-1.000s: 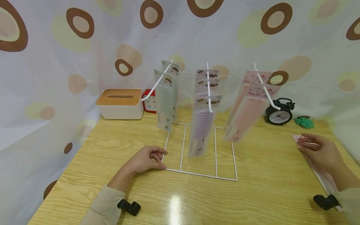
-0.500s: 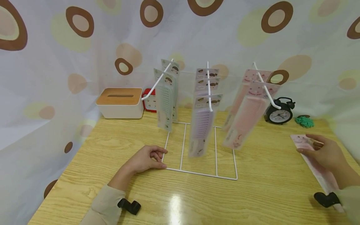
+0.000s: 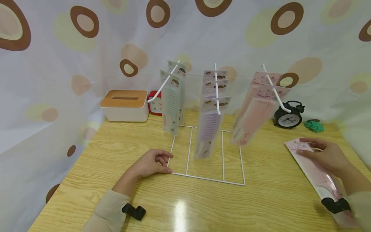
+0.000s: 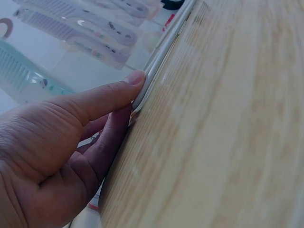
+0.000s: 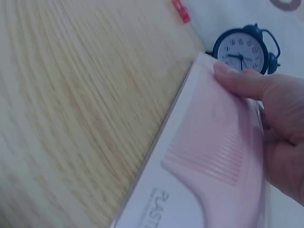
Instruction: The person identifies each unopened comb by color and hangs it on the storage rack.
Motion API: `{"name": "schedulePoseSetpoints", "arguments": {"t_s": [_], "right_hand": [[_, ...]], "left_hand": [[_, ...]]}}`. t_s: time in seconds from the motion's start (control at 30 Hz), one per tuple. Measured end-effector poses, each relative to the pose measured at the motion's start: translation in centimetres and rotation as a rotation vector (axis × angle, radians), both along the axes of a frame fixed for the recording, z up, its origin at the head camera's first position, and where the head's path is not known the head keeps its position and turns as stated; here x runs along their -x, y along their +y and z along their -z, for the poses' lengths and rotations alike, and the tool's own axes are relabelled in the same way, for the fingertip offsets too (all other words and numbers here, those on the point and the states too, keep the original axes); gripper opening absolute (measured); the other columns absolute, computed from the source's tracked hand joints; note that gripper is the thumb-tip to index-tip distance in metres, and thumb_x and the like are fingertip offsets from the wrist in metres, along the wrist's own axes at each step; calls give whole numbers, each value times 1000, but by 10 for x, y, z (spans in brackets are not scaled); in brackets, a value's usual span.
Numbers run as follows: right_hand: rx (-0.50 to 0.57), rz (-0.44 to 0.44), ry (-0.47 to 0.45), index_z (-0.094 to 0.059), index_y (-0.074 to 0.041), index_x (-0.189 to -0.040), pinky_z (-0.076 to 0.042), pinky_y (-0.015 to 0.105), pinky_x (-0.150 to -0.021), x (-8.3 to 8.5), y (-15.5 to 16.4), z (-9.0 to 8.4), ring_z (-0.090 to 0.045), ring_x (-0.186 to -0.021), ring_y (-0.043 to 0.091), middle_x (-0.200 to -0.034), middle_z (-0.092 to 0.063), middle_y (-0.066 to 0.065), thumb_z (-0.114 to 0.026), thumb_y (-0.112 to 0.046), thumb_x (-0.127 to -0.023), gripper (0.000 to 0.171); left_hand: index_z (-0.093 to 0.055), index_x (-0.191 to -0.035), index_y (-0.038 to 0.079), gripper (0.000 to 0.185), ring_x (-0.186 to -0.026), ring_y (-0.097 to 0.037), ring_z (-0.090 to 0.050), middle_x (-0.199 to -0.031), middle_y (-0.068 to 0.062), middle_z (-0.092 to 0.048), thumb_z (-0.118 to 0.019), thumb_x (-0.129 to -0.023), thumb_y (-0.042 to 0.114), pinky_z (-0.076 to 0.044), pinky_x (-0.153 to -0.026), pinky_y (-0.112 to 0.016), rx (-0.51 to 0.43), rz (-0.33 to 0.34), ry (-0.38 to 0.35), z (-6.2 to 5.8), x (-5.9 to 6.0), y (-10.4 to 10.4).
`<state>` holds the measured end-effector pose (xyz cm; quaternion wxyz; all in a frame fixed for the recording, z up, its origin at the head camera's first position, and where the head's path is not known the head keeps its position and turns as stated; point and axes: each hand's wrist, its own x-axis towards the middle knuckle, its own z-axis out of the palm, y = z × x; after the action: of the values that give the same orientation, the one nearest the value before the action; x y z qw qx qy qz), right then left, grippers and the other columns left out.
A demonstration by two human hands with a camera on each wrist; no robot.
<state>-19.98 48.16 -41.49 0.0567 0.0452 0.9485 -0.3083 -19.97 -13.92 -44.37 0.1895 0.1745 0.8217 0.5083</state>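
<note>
My left hand pinches the front left corner of a white wire display rack, its thumb on the wire in the left wrist view. At the right of the table, my right hand grips a pink comb in a clear packet by its card end. The comb's teeth and part of its printed lettering show in the right wrist view. From the rack's three arms hang similar packets: mint green combs on the left, purple combs in the middle, pink combs on the right.
Behind the rack on the left stand a white tissue box with a wooden lid and a red clock. A black alarm clock and a green bundle sit at the back right. A patterned curtain closes off the back.
My right hand has moved left and lifted the packaged pink comb, which now shows more of its face. The front hanging pink comb has swung. My left hand stays on the rack corner.
</note>
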Motion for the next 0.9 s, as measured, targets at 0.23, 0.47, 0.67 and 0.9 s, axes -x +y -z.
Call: {"name": "schedulePoseSetpoints", "arguments": {"t_s": [0.23, 0.47, 0.67, 0.9], "right_hand": [[59, -6, 149, -54, -22, -144, -37, 6, -73, -8, -28, -20, -47, -117, 0, -122, -43, -38, -72, -45, -91, 60], [162, -35, 224, -44, -30, -151, -49, 18, -63, -23, -61, -48, -58, -86, -16, -125, -40, -20, -73, -26, -93, 65], [661, -187, 393, -46, -8, -148, -54, 21, -57, -35, -93, -73, -73, -74, 8, -114, -57, -4, -63, 18, -87, 68], [1015, -475, 645, -39, 21, -138, -58, 25, -65, -55, -134, -107, -76, -84, 20, -117, -65, 14, -62, 31, -77, 66]], "left_hand": [[-65, -125, 1, 54, -83, -15, -63, -94, -6, -65, -87, -78, 16, -47, -88, -33, 5, 2, 9, 0, 1, 0], [-64, -125, 1, 55, -83, -15, -63, -94, -7, -65, -87, -78, 16, -46, -89, -36, 8, 10, 8, 2, 0, -1], [-64, -125, 1, 55, -83, -15, -63, -94, -7, -65, -87, -78, 16, -47, -89, -36, 5, 8, 4, 1, 0, 0], [-65, -125, 1, 54, -82, -15, -63, -93, -7, -65, -87, -78, 15, -47, -89, -36, 5, 4, 5, 1, 0, 0]]}}
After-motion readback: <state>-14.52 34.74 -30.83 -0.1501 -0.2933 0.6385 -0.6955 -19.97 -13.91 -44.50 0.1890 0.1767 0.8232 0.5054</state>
